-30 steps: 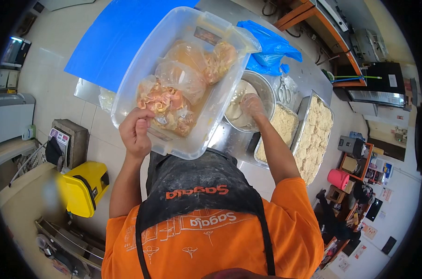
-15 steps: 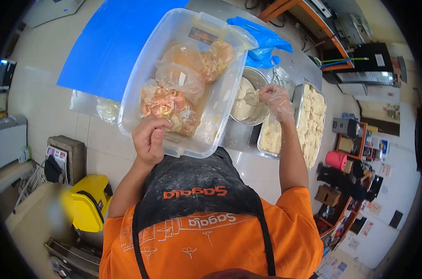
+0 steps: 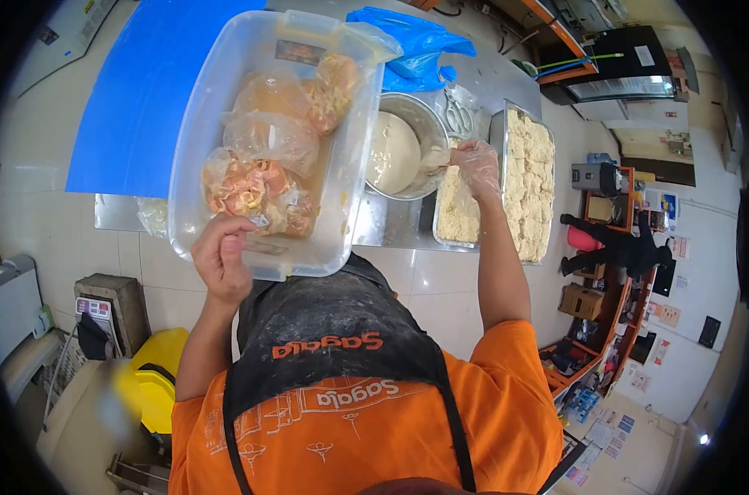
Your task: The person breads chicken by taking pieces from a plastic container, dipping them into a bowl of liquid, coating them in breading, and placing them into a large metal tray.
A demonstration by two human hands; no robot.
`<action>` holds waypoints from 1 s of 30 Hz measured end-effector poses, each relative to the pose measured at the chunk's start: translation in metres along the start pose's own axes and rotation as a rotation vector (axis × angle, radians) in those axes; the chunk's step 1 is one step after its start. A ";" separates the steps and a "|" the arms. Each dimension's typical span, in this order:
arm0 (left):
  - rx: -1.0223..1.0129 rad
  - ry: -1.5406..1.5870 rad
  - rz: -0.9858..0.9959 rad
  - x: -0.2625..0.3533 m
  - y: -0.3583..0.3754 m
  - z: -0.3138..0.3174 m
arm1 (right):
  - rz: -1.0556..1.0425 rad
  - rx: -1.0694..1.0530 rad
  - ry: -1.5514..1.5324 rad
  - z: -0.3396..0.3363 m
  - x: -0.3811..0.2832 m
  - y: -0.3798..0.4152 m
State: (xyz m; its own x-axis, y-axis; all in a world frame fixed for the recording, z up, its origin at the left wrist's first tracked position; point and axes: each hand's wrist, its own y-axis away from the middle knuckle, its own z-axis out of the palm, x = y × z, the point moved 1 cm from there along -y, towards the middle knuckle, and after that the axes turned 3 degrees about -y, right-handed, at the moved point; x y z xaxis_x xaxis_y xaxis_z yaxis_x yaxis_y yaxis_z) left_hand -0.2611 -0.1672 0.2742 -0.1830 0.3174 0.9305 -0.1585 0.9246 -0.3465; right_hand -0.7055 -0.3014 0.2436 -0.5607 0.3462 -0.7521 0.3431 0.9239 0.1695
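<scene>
My left hand (image 3: 223, 256) is closed at the near edge of a clear plastic bin (image 3: 347, 177), its fingertips pinching the open bag of raw chicken (image 3: 246, 186). Other knotted bags of chicken (image 3: 335, 89) lie in the bin. My right hand (image 3: 477, 167), in a clear glove, has its fingers closed on a batter-coated piece (image 3: 437, 158) at the right rim of a metal pot (image 3: 434, 124). Pale batter (image 3: 393, 153) fills the pot's bottom. Right of the pot stand a tray of breading (image 3: 457, 210) and a tray of coated pieces (image 3: 529, 181).
A blue board (image 3: 143, 107) lies at the upper left, and a blue plastic bag (image 3: 411, 49) is behind the pot. Tongs (image 3: 458, 115) rest beside the pot. A yellow bin (image 3: 158, 379) stands on the floor at left. Another person (image 3: 622, 247) is in the background at right.
My right hand has lifted the coated piece from over the batter to the pot's right rim, beside the breading. The view has shifted, so the bin and trays appear further left.
</scene>
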 end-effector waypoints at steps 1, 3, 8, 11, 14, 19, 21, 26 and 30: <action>0.024 -0.018 -0.004 0.000 0.000 0.001 | -0.015 -0.001 -0.009 -0.007 0.000 -0.002; 0.074 -0.054 -0.016 -0.001 0.002 0.004 | -0.054 -0.045 -0.029 -0.028 -0.005 -0.004; 0.202 -0.187 -0.029 -0.001 0.006 0.006 | -0.255 -0.070 0.187 -0.087 -0.013 -0.006; 0.292 -0.253 -0.002 -0.009 0.010 0.006 | -0.445 -0.084 0.350 -0.113 -0.021 0.009; 0.337 -0.328 -0.025 -0.008 0.013 0.006 | -0.450 -0.345 0.305 -0.109 0.035 0.024; 0.333 -0.434 -0.002 -0.014 0.012 0.003 | -0.426 -0.431 0.595 -0.102 0.151 0.055; 0.332 -0.457 -0.007 -0.016 0.011 0.002 | -0.149 -0.316 0.565 -0.097 0.162 0.058; 0.297 -0.539 -0.039 -0.013 0.006 0.008 | 0.062 0.033 0.799 -0.025 0.192 0.062; 0.255 -0.570 -0.047 -0.014 0.004 0.008 | 0.190 -0.053 0.444 -0.029 0.202 0.037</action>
State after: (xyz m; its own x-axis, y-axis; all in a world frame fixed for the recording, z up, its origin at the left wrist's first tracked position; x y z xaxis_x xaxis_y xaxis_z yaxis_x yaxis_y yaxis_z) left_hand -0.2670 -0.1696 0.2584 -0.6482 0.0499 0.7598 -0.3928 0.8330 -0.3897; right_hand -0.8285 -0.1926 0.1165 -0.7633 0.5349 -0.3624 0.4380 0.8407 0.3183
